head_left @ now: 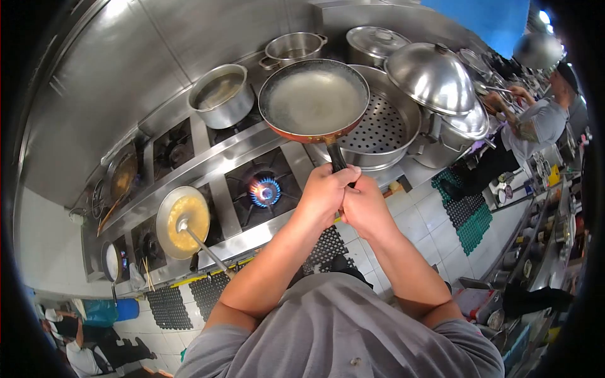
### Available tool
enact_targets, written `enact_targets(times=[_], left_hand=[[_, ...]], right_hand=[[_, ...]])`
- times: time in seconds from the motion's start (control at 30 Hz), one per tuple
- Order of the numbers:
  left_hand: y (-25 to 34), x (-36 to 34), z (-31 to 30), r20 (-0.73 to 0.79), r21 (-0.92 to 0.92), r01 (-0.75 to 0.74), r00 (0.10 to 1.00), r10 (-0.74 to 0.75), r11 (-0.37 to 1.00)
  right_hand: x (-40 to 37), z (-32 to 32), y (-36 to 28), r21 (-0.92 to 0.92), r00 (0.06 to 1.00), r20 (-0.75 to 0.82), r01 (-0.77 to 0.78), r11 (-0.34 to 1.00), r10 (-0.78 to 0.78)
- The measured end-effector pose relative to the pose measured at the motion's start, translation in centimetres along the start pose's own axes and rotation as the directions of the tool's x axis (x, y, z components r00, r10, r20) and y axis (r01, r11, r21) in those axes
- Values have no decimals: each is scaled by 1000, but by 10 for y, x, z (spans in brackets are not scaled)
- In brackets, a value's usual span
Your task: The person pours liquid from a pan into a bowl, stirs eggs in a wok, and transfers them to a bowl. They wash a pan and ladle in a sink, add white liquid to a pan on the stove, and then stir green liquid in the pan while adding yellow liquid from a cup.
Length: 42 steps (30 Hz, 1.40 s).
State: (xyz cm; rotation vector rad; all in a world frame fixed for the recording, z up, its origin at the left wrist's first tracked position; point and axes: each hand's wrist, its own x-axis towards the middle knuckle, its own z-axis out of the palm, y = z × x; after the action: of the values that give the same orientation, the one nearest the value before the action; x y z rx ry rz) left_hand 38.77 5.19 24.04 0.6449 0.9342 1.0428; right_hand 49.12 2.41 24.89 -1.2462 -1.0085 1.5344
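A round frying pan (314,97) with a reddish outer wall and a pale, cloudy inside is held up in front of me, off the stove. Both of my hands wrap round its black handle (336,155). My left hand (323,189) and my right hand (364,200) are closed side by side, touching each other. Below and left of the pan, a lit burner (265,191) shows a ring of blue flame with nothing on it. Further left, a pan of yellow liquid (190,211) has a ladle (205,247) resting in it.
A tall pot (225,101) and a two-handled pot (295,48) stand behind the burners. On the right are a perforated steamer (378,129) and a domed lid (430,77). A small pan (113,261) sits far left. A co-worker (535,123) stands at the right; other people are lower left.
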Motion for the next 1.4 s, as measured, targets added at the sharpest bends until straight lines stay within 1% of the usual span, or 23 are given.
enact_targets(times=[0.1, 0.2, 0.3, 0.43, 0.5, 0.7, 0.8, 0.83, 0.9, 1.0, 1.1, 1.2, 1.3, 1.4], left_hand=[[-6, 17, 16, 72, 69, 65, 995, -70, 995], [-14, 30, 36, 49, 90, 62, 997, -67, 994], [-35, 52, 39, 70, 118, 92, 992, -101, 989], [-62, 75, 41, 38, 144, 111, 992, -118, 983], [-64, 76, 45, 16, 159, 142, 989, -147, 977], [-72, 83, 43, -13, 196, 213, 977, -215, 957], [-77, 89, 42, -52, 210, 181, 983, -174, 961], [-75, 89, 42, -49, 217, 199, 980, -193, 956], [-67, 85, 42, -43, 232, 233, 972, -229, 944], [-65, 85, 45, -81, 231, 204, 978, -190, 951], [-56, 83, 49, -83, 230, 193, 980, -178, 954], [-43, 80, 53, -111, 295, 196, 979, -170, 935], [-47, 85, 47, -148, 328, 137, 985, -93, 935], [-37, 83, 50, -135, 382, 146, 986, -101, 913]], right_hand=[[10, -28, 3, 7, 999, -22, 25, 1000, -25], [19, -52, 11, -16, 997, -59, 56, 998, -57], [24, -68, 15, -20, 994, -101, 50, 999, -52], [35, -87, 33, 51, 993, -118, -5, 999, 11], [35, -92, 34, 51, 991, -128, -27, 998, 34], [42, -101, 51, 184, 987, -90, -116, 976, 135], [44, -101, 52, 262, 987, -65, -124, 957, 146], [45, -99, 52, 275, 986, -73, -125, 953, 150], [46, -96, 51, 300, 983, -89, -125, 946, 158], [48, -97, 51, 320, 986, -43, -137, 937, 159], [50, -97, 45, 334, 984, -25, -156, 930, 174], [52, -95, 40, 318, 982, 8, -180, 931, 187], [56, -93, 39, 369, 983, 54, -182, 911, 174], [58, -90, 32, 465, 976, 91, -216, 859, 197]])
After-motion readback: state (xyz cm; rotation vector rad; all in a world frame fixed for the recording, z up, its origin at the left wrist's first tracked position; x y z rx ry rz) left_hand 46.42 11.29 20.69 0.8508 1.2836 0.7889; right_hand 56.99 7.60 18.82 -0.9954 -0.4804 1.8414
